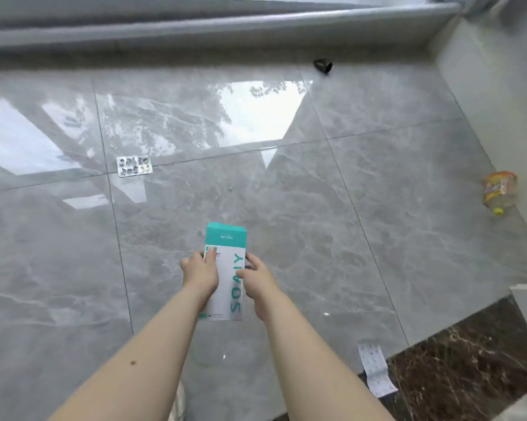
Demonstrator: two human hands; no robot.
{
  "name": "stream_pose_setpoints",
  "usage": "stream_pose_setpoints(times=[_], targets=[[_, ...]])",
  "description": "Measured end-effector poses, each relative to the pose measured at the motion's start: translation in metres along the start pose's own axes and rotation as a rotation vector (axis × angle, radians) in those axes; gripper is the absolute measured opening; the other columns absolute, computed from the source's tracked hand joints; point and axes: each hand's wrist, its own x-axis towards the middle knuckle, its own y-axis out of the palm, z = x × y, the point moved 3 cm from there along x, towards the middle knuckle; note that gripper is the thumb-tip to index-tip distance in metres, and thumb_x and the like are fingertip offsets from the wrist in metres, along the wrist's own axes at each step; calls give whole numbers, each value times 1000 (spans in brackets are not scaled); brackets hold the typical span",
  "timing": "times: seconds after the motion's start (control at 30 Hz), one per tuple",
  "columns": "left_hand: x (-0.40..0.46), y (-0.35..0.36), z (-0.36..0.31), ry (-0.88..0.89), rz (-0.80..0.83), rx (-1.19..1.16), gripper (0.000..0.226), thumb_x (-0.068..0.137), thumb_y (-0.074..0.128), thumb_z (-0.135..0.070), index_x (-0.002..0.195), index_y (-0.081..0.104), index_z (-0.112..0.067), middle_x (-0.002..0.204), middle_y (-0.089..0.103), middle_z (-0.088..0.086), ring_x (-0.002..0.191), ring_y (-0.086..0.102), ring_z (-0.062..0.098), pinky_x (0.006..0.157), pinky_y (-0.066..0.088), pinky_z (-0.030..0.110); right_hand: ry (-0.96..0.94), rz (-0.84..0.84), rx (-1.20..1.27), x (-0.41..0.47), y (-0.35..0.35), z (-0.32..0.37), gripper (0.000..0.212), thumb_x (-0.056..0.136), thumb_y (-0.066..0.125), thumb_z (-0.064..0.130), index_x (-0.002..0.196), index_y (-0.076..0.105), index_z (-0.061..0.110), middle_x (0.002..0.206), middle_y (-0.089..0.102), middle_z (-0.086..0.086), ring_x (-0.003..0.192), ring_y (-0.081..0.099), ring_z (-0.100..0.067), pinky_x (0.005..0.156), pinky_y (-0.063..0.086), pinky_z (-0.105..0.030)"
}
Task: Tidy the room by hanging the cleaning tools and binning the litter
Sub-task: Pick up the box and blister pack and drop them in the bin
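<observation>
Both hands hold one white-and-teal box above the floor, near the lower centre of the view. The left hand grips the box's left edge, with the thumb laid across the printed face. The right hand grips the right edge, its fingers curled round the side. The teal flap end of the box points away from the person; the lettered white face is turned up.

The floor is glossy grey marble-pattern tile and reflects a bright window.

Litter on the floor:
- A silver blister pack lies flat to the left of and beyond the box, well apart from it.
- A small black item lies far ahead, near the raised sill. Its type cannot be told.
- A crushed plastic bottle with an orange-yellow label and a yellow cap lies at the right, near the wall.
- A white paper strip with small printed marks lies at the lower right, across the edge between the grey tile and a dark brown stone band.

A small speck sits on the tile between the blister pack and the box.
</observation>
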Motion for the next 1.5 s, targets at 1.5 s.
stream_pose_setpoints(times=[1.5], targets=[[302, -205, -105, -213, -124, -302, 38, 99, 40, -14, 135, 50, -7, 141, 51, 11, 128, 48, 28, 106, 38, 34, -20, -81, -380, 240, 231, 247, 36, 87, 59, 13, 120, 50, 0, 116, 64, -17, 102, 66, -33, 88, 56, -46]])
